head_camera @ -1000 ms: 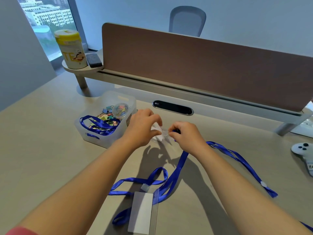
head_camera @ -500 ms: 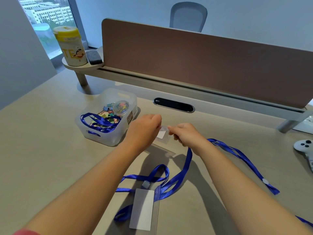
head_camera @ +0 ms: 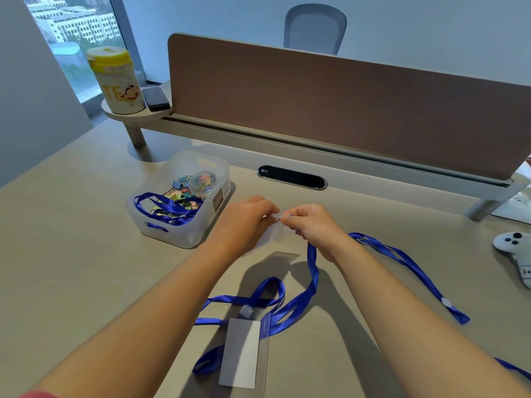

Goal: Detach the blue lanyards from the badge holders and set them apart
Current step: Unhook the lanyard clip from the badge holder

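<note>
A pale desk [head_camera: 71,254] runs up to a brown divider panel [head_camera: 344,110], with a window to the far left and a chair back beyond the panel. Above the middle of the desk, the left hand [head_camera: 244,222] and the right hand [head_camera: 311,225] meet over a clear badge holder [head_camera: 277,232] that is lifted off the surface. The left fingers [head_camera: 268,211] are closed on the holder's top edge; the right fingers [head_camera: 290,218] are pinched at the same spot, apparently on the clip of a blue lanyard [head_camera: 402,258], though the clip itself is too small to make out. That lanyard's strap drops from the right hand and trails across the desk to the right.

The step in hand looks like unhooking this lanyard from its holder, and it is not yet free. The next move likely calls for opening the clip, sliding it out of the holder's slot while the left hand steadies the plastic, then laying the strap apart.

A second badge holder [head_camera: 241,351] lies near the front edge, its own lanyard [head_camera: 258,297] seemingly attached. A translucent bin [head_camera: 186,237] to the left already contains a coiled blue lanyard [head_camera: 166,206] among binder clips.
</note>
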Action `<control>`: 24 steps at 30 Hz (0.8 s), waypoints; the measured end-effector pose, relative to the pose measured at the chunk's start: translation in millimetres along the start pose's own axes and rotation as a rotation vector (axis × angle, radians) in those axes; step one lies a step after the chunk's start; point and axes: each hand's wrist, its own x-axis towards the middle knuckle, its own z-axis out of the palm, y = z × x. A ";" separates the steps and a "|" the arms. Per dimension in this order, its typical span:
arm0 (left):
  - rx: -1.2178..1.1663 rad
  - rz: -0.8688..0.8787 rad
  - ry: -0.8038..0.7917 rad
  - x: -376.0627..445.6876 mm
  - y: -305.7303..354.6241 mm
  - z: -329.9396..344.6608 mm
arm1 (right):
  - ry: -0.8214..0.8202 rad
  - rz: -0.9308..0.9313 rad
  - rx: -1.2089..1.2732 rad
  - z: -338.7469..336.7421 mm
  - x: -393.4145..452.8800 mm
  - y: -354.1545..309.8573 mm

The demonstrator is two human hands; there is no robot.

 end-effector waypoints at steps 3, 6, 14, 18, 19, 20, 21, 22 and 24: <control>-0.004 0.018 0.005 3.4 4.8 0.3 | 0.034 -0.032 0.001 -1.2 -3.7 0.8; -0.001 0.039 -0.011 5.3 9.7 -0.4 | 0.075 -0.057 -0.019 -1.8 -4.8 3.2; -0.063 0.023 0.028 9.4 18.7 1.4 | 0.151 -0.086 -0.039 -4.6 -3.5 7.4; -0.081 0.015 0.113 9.4 21.4 3.4 | 0.193 -0.094 -0.001 -4.0 -1.3 5.0; -0.087 0.005 0.127 9.7 22.2 4.1 | 0.204 -0.100 0.006 -4.0 -1.0 4.3; -0.096 -0.007 0.139 9.8 22.9 4.6 | 0.213 -0.105 0.005 -3.7 -0.7 3.2; -0.108 -0.022 0.151 10.2 23.5 5.2 | 0.221 -0.112 0.002 -3.7 -0.6 2.2; -0.122 -0.039 0.163 10.3 24.0 5.9 | 0.228 -0.120 -0.001 -3.6 -0.4 1.4; -0.157 -0.078 0.181 10.7 24.2 7.5 | 0.238 -0.134 -0.013 -3.5 0.1 0.5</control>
